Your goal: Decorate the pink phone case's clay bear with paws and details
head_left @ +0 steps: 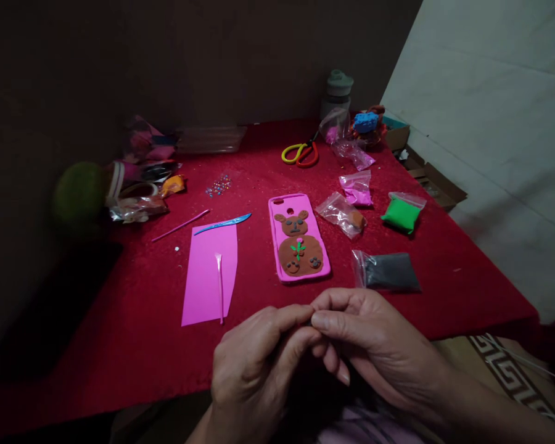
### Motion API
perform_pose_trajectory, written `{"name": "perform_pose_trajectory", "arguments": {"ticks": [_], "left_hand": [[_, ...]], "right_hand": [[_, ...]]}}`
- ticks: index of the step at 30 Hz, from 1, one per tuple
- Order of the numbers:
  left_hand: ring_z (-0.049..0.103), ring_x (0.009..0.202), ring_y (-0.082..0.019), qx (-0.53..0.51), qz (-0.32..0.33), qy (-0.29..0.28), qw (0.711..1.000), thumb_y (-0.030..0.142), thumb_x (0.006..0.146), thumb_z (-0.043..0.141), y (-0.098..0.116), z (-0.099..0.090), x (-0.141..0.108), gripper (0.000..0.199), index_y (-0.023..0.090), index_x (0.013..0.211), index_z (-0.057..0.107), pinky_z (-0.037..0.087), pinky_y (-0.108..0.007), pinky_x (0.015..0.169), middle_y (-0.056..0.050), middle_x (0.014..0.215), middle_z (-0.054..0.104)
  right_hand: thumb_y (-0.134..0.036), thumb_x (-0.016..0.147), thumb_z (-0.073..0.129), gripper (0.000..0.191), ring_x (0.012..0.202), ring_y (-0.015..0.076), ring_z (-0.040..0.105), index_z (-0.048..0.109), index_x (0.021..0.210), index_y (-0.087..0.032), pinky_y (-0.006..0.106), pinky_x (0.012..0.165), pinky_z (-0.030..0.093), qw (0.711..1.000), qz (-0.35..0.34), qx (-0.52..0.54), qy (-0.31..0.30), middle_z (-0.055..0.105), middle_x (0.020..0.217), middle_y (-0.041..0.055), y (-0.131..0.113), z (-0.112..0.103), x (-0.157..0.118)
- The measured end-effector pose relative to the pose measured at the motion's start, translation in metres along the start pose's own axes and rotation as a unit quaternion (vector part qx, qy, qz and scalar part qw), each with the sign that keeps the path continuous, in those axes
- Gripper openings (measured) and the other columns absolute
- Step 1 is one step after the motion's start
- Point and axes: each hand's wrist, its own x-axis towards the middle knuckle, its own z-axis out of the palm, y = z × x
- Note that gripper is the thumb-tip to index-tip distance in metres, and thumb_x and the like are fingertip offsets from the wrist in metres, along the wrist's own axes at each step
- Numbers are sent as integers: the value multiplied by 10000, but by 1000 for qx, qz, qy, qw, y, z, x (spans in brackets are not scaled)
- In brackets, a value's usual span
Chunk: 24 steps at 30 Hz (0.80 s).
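My left hand (263, 348) and my right hand (374, 333) meet in front of the table's near edge, fingertips pinched together. Whatever lies between them is mostly hidden; a small dark speck shows at the tips. Just beyond lies a pink phone case (277, 259) bearing a brown clay bear (287, 250) with a pink flower and green leaves on its belly. Left of it, a pink sheet (201, 277) carries a pink modelling tool (220, 287), and a blue plastic knife (224, 223) rests across its top edge. A bag of dark grey clay (393, 272) is near my right hand.
Bags of green clay (401, 213), pink clay (357, 190) and brown clay (357, 219) lie at right. Scissors (300, 153), beads (219, 184) and a bottle (337, 95) are farther back. A pink stick (180, 226) and an orange packet (172, 185) lie left.
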Motion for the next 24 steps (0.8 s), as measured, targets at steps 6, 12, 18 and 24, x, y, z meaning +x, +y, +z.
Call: {"name": "perform_pose_trajectory", "arguments": {"ticks": [6,12,18,24], "left_hand": [[698,646,-93,2,3,-3,1000,149,786,728,1,-5,1,180,274,916,733,503,-136,639,56,771,765],[697,632,-106,-15,-21,0,1000,150,779,728,2,-6,3,179,282,898,747,502,-148,623,49,757,766],[680,601,-124,43,-15,62,997,141,751,730,3,-13,-5,202,285,889,762,514,-179,642,34,739,762],[709,657,-145,51,-40,65,996,166,737,736,-7,-32,-11,210,304,891,772,531,-186,723,22,794,778]], "right_hand": [[-322,643,832,303,420,38,503,636,720,-104,111,374,365,1000,2,-6,7,623,589,-1,1,1,1],[-390,673,813,335,428,29,470,627,713,-113,117,390,348,999,-6,-33,18,580,571,-18,-2,1,1],[-357,853,665,187,582,84,570,675,835,-171,189,533,445,919,-204,-320,110,642,690,1,-16,-1,-1],[-114,897,573,96,709,115,616,661,898,-151,230,673,461,642,-457,-606,106,654,774,27,-25,-6,17]]}}
